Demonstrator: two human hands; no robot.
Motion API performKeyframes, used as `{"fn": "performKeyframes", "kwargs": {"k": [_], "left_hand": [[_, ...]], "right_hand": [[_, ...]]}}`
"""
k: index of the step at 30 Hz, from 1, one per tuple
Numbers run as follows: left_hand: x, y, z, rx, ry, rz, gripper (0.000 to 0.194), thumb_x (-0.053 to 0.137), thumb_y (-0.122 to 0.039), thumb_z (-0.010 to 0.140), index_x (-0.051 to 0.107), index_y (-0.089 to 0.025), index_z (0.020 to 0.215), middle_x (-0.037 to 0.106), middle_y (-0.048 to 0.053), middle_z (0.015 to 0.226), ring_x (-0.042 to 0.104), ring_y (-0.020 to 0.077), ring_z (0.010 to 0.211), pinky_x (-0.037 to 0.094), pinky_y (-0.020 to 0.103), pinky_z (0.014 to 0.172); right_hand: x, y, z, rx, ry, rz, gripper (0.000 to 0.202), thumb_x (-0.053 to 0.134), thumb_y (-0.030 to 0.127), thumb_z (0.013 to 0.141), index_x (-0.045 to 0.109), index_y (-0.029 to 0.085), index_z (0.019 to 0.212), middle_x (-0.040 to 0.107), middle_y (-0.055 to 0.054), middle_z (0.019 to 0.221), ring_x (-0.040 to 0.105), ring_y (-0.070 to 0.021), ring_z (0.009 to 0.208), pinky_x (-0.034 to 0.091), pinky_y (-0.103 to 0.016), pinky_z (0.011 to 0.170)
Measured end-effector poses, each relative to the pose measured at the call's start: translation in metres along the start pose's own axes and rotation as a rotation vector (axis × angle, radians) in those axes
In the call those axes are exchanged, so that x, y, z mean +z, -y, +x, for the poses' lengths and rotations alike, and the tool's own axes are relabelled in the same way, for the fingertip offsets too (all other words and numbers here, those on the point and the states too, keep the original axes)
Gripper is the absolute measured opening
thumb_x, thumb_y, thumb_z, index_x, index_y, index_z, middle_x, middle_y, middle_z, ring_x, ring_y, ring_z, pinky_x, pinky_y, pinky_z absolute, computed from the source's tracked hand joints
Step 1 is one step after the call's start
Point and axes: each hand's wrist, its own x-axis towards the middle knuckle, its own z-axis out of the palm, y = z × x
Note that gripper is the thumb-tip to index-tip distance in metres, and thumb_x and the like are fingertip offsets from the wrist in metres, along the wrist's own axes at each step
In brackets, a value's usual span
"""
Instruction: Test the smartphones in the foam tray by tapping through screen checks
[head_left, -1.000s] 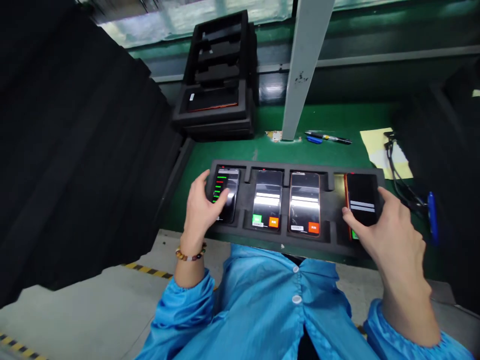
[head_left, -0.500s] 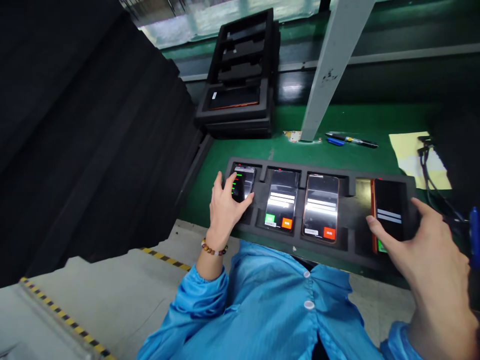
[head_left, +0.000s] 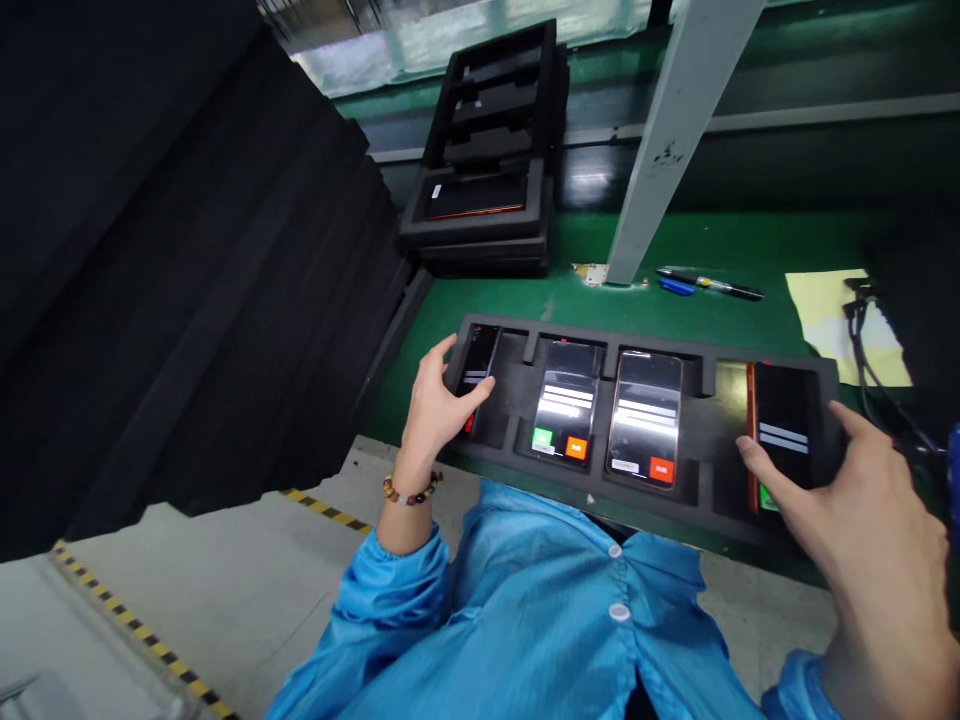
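Note:
A black foam tray (head_left: 694, 497) with phone slots lies along the table's front edge. My left hand (head_left: 437, 410) grips the leftmost smartphone (head_left: 480, 352) by its sides, thumb on the right and fingers on the left; it sits at the left of its slot. My right hand (head_left: 870, 500) spans the rightmost smartphone (head_left: 784, 400), thumb at its orange left edge and fingers round its right side. That phone is shifted right in its slot. Between them, two smartphones, one with green and orange buttons (head_left: 566, 400) and one with a red button (head_left: 645, 415), lie screen up.
Stacked black foam trays (head_left: 480, 235) stand at the back left, the top one holding a dark phone (head_left: 476, 195). A grey post (head_left: 660, 160), a pen (head_left: 712, 285), yellow paper (head_left: 814, 310) and black cables (head_left: 859, 320) are behind. Black material (head_left: 225, 250) fills the left.
The leftmost phone has moved left in its slot with my left hand, and its screen has gone from coloured lines to mostly dark with a red patch. My right hand keeps its place.

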Motion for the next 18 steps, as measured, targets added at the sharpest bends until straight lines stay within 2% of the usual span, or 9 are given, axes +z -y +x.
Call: {"fn": "performKeyframes", "kwargs": {"k": [4,6,9,12,18], "left_hand": [[-0.013,0.019,0.016,-0.212,0.077,-0.264,0.088,0.09,-0.05,0.078,0.058,-0.025,0.156,0.065,0.02,0.156,0.067,0.04,0.139,0.058,0.058,0.113],[-0.02,0.026,0.021,-0.301,0.124,-0.421,0.086,0.088,-0.048,0.078,0.058,-0.025,0.156,0.072,0.018,0.147,0.072,0.0371,0.132,0.061,0.054,0.108],[-0.029,0.03,0.025,-0.423,0.191,-0.58,0.08,0.084,-0.049,0.081,0.061,-0.028,0.155,0.079,0.012,0.135,0.079,0.0311,0.11,0.066,0.044,0.089],[-0.033,0.031,0.024,-0.459,0.203,-0.651,0.08,0.083,-0.051,0.082,0.062,-0.026,0.154,0.081,0.01,0.129,0.079,0.0267,0.094,0.064,0.036,0.075],[-0.032,0.031,0.023,-0.458,0.205,-0.689,0.083,0.083,-0.051,0.08,0.06,-0.021,0.155,0.08,0.012,0.128,0.077,0.0249,0.091,0.06,0.032,0.071]], "right_hand": [[0.004,-0.019,0.01,-0.039,0.002,0.032,0.112,0.06,0.096,0.079,0.043,0.031,0.169,0.06,-0.022,0.162,0.065,-0.0586,0.136,0.056,-0.079,0.104],[0.005,-0.031,0.017,-0.06,0.024,0.139,0.11,0.068,0.092,0.077,0.045,0.034,0.168,0.062,-0.017,0.162,0.069,-0.0534,0.133,0.06,-0.072,0.103],[0.004,-0.044,0.026,-0.061,0.08,0.348,0.111,0.081,0.082,0.072,0.047,0.034,0.167,0.061,-0.015,0.164,0.069,-0.0475,0.137,0.065,-0.062,0.101],[0.002,-0.048,0.03,-0.024,0.112,0.451,0.111,0.085,0.075,0.071,0.049,0.031,0.166,0.057,-0.018,0.167,0.063,-0.0474,0.145,0.062,-0.06,0.11],[0.004,-0.057,0.034,-0.007,0.132,0.494,0.112,0.087,0.07,0.072,0.047,0.031,0.168,0.056,-0.019,0.168,0.063,-0.0483,0.145,0.056,-0.062,0.118]]}}
